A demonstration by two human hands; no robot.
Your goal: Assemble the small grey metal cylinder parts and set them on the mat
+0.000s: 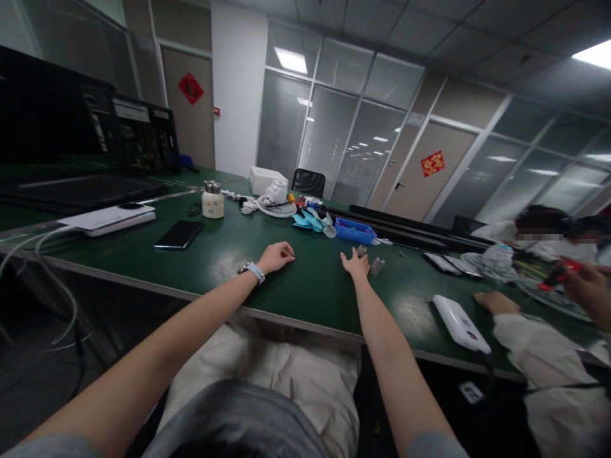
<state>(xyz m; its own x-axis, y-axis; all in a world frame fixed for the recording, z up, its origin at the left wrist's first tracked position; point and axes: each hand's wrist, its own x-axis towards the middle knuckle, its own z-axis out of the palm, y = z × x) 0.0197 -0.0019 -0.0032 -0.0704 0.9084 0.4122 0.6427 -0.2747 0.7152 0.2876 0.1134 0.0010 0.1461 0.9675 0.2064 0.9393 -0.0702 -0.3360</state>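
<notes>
My left hand (277,256), with a light-strapped watch on its wrist, rests on the green tabletop. Its fingers curl inward toward the thumb, and nothing shows in them. To the right, my right hand (356,262) is open, thumb and fingers spread, beside two small grey cylinders. One grey cylinder (362,250) stands just beyond its fingertips; the other cylinder (377,266) is to the right of the hand. Whether the fingers touch either one I cannot tell. Beyond the hands are a blue tray (355,231) of small parts and light-blue fan blades (309,220).
A black phone (179,235), a jar-like bottle (212,202) and a white device (117,218) stand left. A fan grille (277,207) and white box (268,180) lie farther back. At right, a white handheld device (461,323) lies near a co-worker's hand (497,303).
</notes>
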